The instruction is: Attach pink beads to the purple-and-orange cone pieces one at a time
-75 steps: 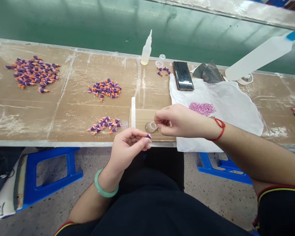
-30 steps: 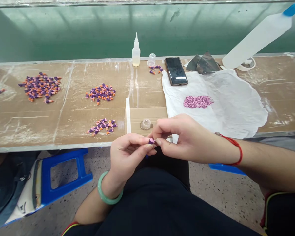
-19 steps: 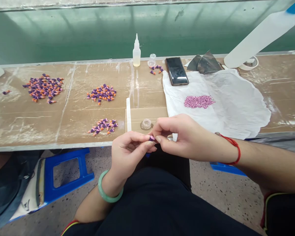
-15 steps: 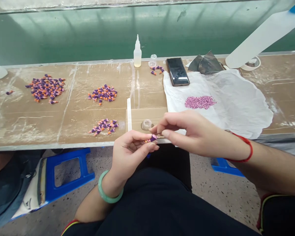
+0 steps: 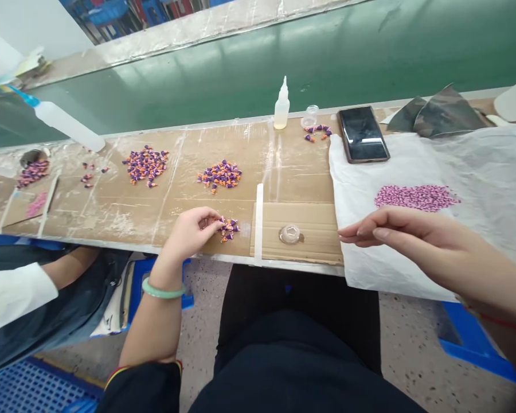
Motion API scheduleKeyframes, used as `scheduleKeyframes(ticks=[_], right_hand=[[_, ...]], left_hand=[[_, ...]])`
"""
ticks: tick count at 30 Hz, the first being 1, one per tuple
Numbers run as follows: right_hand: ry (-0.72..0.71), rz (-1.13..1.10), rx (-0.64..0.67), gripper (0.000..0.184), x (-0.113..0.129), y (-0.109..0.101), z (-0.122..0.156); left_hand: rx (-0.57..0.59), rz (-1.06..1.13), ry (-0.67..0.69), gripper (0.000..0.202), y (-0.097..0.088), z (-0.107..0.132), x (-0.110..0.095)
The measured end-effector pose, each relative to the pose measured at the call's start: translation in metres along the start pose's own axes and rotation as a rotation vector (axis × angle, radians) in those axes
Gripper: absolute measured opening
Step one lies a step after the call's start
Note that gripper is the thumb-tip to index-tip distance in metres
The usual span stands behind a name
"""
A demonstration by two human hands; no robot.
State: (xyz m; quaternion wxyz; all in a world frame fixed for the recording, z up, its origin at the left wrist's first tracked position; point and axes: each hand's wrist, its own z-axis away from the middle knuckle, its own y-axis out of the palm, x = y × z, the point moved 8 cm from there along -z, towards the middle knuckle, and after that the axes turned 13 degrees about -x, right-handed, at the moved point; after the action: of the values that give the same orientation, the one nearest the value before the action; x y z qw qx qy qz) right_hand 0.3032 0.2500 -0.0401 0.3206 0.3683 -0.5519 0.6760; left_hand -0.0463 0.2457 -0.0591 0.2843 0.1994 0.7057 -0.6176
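Dropper bottle (image 5: 282, 108) is holding pale liquid (image 5: 280, 124), upper centre. Left hand (image 5: 190, 232) is touching purple-orange pieces (image 5: 230, 228), left of centre, grip unclear; right hand (image 5: 427, 241) is hovering, fingers narrowly parted, over white cloth (image 5: 370, 267), right. Green wall (image 5: 198, 74) is backing cardboard-lined bench (image 5: 223, 140).

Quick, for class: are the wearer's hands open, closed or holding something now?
Left hand: at purple-and-orange pieces; cannot tell whether gripping one.
Right hand: loosely open over the white cloth, nothing visibly held.
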Motion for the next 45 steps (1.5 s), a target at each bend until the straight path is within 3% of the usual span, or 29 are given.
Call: scheduleKeyframes(ticks=[6,12,18,20,24,28,32,38,45], right_hand=[[0.005,-0.019,-0.041,0.056,-0.006,-0.008,-0.001],[0.014,-0.015,-0.058,0.053,-0.012,-0.015,0.004],[0.022,-0.045,-0.143,0.039,-0.02,-0.031,0.01],[0.017,-0.077,-0.206,0.031,-0.022,-0.041,0.013],[-0.018,-0.147,-0.368,0.017,-0.029,-0.07,0.019],[-0.056,0.075,-0.502,0.013,-0.042,-0.093,0.019],[-0.19,0.324,-0.451,0.011,-0.053,-0.09,0.004],[-0.369,0.505,-0.425,0.013,-0.069,-0.072,-0.022],[-0.382,0.556,-0.436,0.012,-0.076,-0.066,-0.032]], left_hand=[[-0.29,-0.259,-0.032,0.025,-0.015,-0.051,0.01],[-0.23,-0.452,-0.022,0.005,0.007,-0.07,0.005],[-0.244,-0.465,-0.016,0.008,0.005,-0.068,-0.003],[-0.288,-0.36,-0.049,0.008,-0.003,-0.066,-0.004],[-0.452,0.118,-0.161,0.013,-0.022,-0.056,-0.004],[-0.533,0.446,-0.161,0.019,-0.029,-0.04,-0.018],[-0.411,0.69,-0.245,0.019,-0.013,-0.025,-0.035],[-0.211,0.821,-0.379,0.019,0.027,-0.002,-0.046],[0.089,0.966,-0.301,0.018,0.056,0.03,-0.068]])
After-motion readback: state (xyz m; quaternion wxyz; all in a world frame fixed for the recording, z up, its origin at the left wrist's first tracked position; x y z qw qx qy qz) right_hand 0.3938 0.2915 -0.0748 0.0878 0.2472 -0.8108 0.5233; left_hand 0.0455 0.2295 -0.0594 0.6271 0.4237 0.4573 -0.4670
